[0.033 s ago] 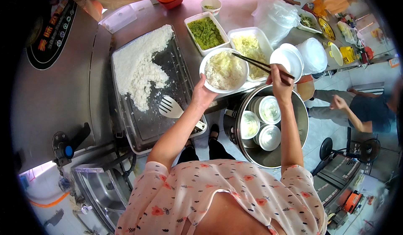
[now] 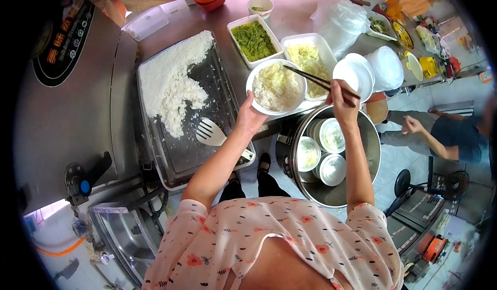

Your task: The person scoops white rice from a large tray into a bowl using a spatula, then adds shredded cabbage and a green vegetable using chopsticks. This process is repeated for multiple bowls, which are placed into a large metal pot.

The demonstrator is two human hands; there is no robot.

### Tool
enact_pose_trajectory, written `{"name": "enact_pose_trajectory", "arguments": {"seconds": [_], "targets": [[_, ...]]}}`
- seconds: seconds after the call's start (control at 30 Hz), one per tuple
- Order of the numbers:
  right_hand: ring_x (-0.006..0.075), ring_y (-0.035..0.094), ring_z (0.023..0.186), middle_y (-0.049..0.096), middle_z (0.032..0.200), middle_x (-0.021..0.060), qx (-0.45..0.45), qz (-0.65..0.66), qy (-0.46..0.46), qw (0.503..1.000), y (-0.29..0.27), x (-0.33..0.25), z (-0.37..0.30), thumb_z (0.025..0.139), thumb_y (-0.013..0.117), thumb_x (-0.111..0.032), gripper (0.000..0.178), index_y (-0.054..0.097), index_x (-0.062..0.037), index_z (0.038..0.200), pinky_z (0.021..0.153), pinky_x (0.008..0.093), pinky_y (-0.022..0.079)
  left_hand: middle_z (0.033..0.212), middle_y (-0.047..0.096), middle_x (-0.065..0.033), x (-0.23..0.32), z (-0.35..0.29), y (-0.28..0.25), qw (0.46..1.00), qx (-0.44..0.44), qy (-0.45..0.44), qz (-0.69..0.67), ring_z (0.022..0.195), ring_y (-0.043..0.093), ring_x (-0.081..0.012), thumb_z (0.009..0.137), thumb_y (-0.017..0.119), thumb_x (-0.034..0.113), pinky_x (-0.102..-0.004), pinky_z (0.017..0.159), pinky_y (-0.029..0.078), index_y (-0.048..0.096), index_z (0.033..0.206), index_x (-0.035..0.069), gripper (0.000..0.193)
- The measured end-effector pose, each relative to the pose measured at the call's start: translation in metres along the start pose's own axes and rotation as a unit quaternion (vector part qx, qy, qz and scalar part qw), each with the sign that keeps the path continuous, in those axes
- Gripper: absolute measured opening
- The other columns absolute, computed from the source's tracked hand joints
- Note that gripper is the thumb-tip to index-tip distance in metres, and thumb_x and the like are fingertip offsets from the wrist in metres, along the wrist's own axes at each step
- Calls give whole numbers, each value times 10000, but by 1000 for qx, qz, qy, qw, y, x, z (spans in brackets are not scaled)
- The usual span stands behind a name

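From my distance, I see the large rectangular metal tray (image 2: 178,155) with white rice, then the round steel pot (image 2: 326,194) with white bowls (image 2: 331,134) stacked inside. Beside the white rectangular container (image 2: 331,52), the left hand (image 2: 250,118) grips the round white bowl (image 2: 303,90) of rice, its fingers mostly hidden underneath. The right hand (image 2: 342,101) has fingers closed around thin dark chopsticks (image 2: 297,71), tips over this bowl.

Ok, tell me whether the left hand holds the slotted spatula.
No, the spatula lies on the metal tray while the left hand holds a bowl.
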State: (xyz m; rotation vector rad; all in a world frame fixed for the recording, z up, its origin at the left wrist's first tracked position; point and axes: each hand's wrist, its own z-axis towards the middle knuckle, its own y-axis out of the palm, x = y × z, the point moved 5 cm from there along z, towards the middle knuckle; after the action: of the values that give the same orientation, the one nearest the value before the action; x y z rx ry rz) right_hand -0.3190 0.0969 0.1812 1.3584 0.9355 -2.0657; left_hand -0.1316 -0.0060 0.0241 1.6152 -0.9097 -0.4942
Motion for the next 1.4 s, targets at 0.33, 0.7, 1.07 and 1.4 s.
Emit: {"name": "enact_pose_trajectory", "arguments": {"seconds": [0.33, 0.7, 1.07, 1.4], "targets": [[51, 480, 487, 535, 584, 9, -3, -53, 4, 999, -6, -13, -13, 869, 557, -96, 127, 608, 19, 856, 437, 194, 372, 1356, 358, -95, 6, -5, -3, 1000, 0, 15, 8, 1261, 311, -276, 895, 442, 387, -463, 1053, 218, 309, 1331, 93, 543], [57, 494, 499, 549, 604, 14, -26, -37, -34, 998, 9, -13, -24, 864, 557, -71, 107, 615, 17, 868, 463, 184, 378, 1344, 378, -98, 14, -5, -6, 1000, 4, 22, -1, 1249, 335, -281, 902, 426, 371, -479, 1061, 211, 329, 1316, 88, 511], [60, 469, 454, 513, 534, 12, -36, 5, -29, 999, 36, 0, -13, 870, 544, -85, 142, 597, 37, 819, 423, 196, 363, 1348, 370, -100, 30, -10, -18, 998, 24, 53, -22, 1255, 326, -278, 900, 451, 336, -473, 1051, 229, 324, 1318, 75, 509], [87, 409, 390, 476, 484, 21, 53, 128, 110, 984, 62, 66, 78, 878, 525, -228, 273, 591, 5, 752, 383, 228, 311, 1354, 351, -119, 61, -34, -46, 989, 93, 116, 0, 1259, 321, -278, 927, 401, 319, -462, 1052, 250, 302, 1320, 55, 484]]}}
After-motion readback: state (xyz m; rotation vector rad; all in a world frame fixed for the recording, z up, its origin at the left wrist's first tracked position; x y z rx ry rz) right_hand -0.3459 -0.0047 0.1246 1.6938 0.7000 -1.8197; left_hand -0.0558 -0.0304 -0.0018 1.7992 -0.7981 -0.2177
